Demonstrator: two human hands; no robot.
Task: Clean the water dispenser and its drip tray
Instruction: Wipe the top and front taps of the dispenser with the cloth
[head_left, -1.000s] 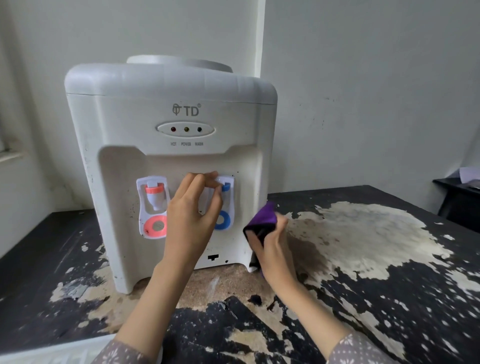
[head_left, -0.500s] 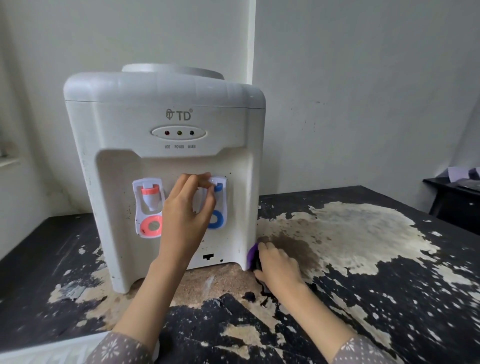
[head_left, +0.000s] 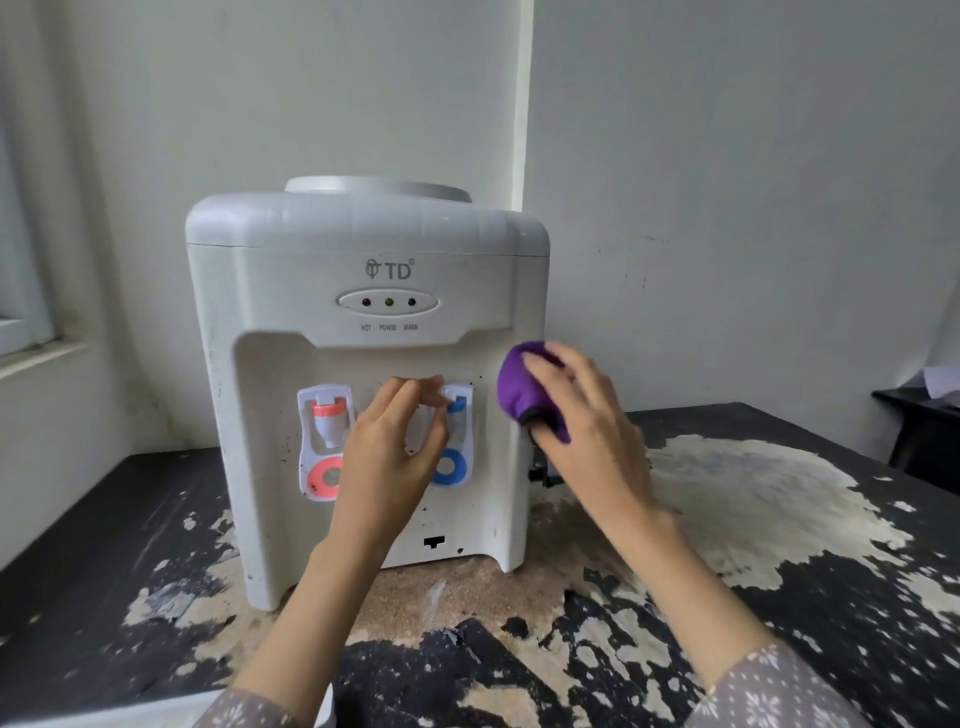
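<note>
White dispenser (head_left: 363, 364) reads "TD", "HOT", "POWER", "WARM".

The person is wearing grey-brown fabric sleeves (head_left: 774, 691) dotted with small white flower prints, forearms showing bare.

The water dispenser (head_left: 363, 364) stands on the desk (head_left: 779, 545), a wall behind it. The left hand (head_left: 387, 462) is in front of its recessed face, between the two taps. The right hand (head_left: 587, 421) presses a cloth (head_left: 519, 387) against its right front corner.
</note>
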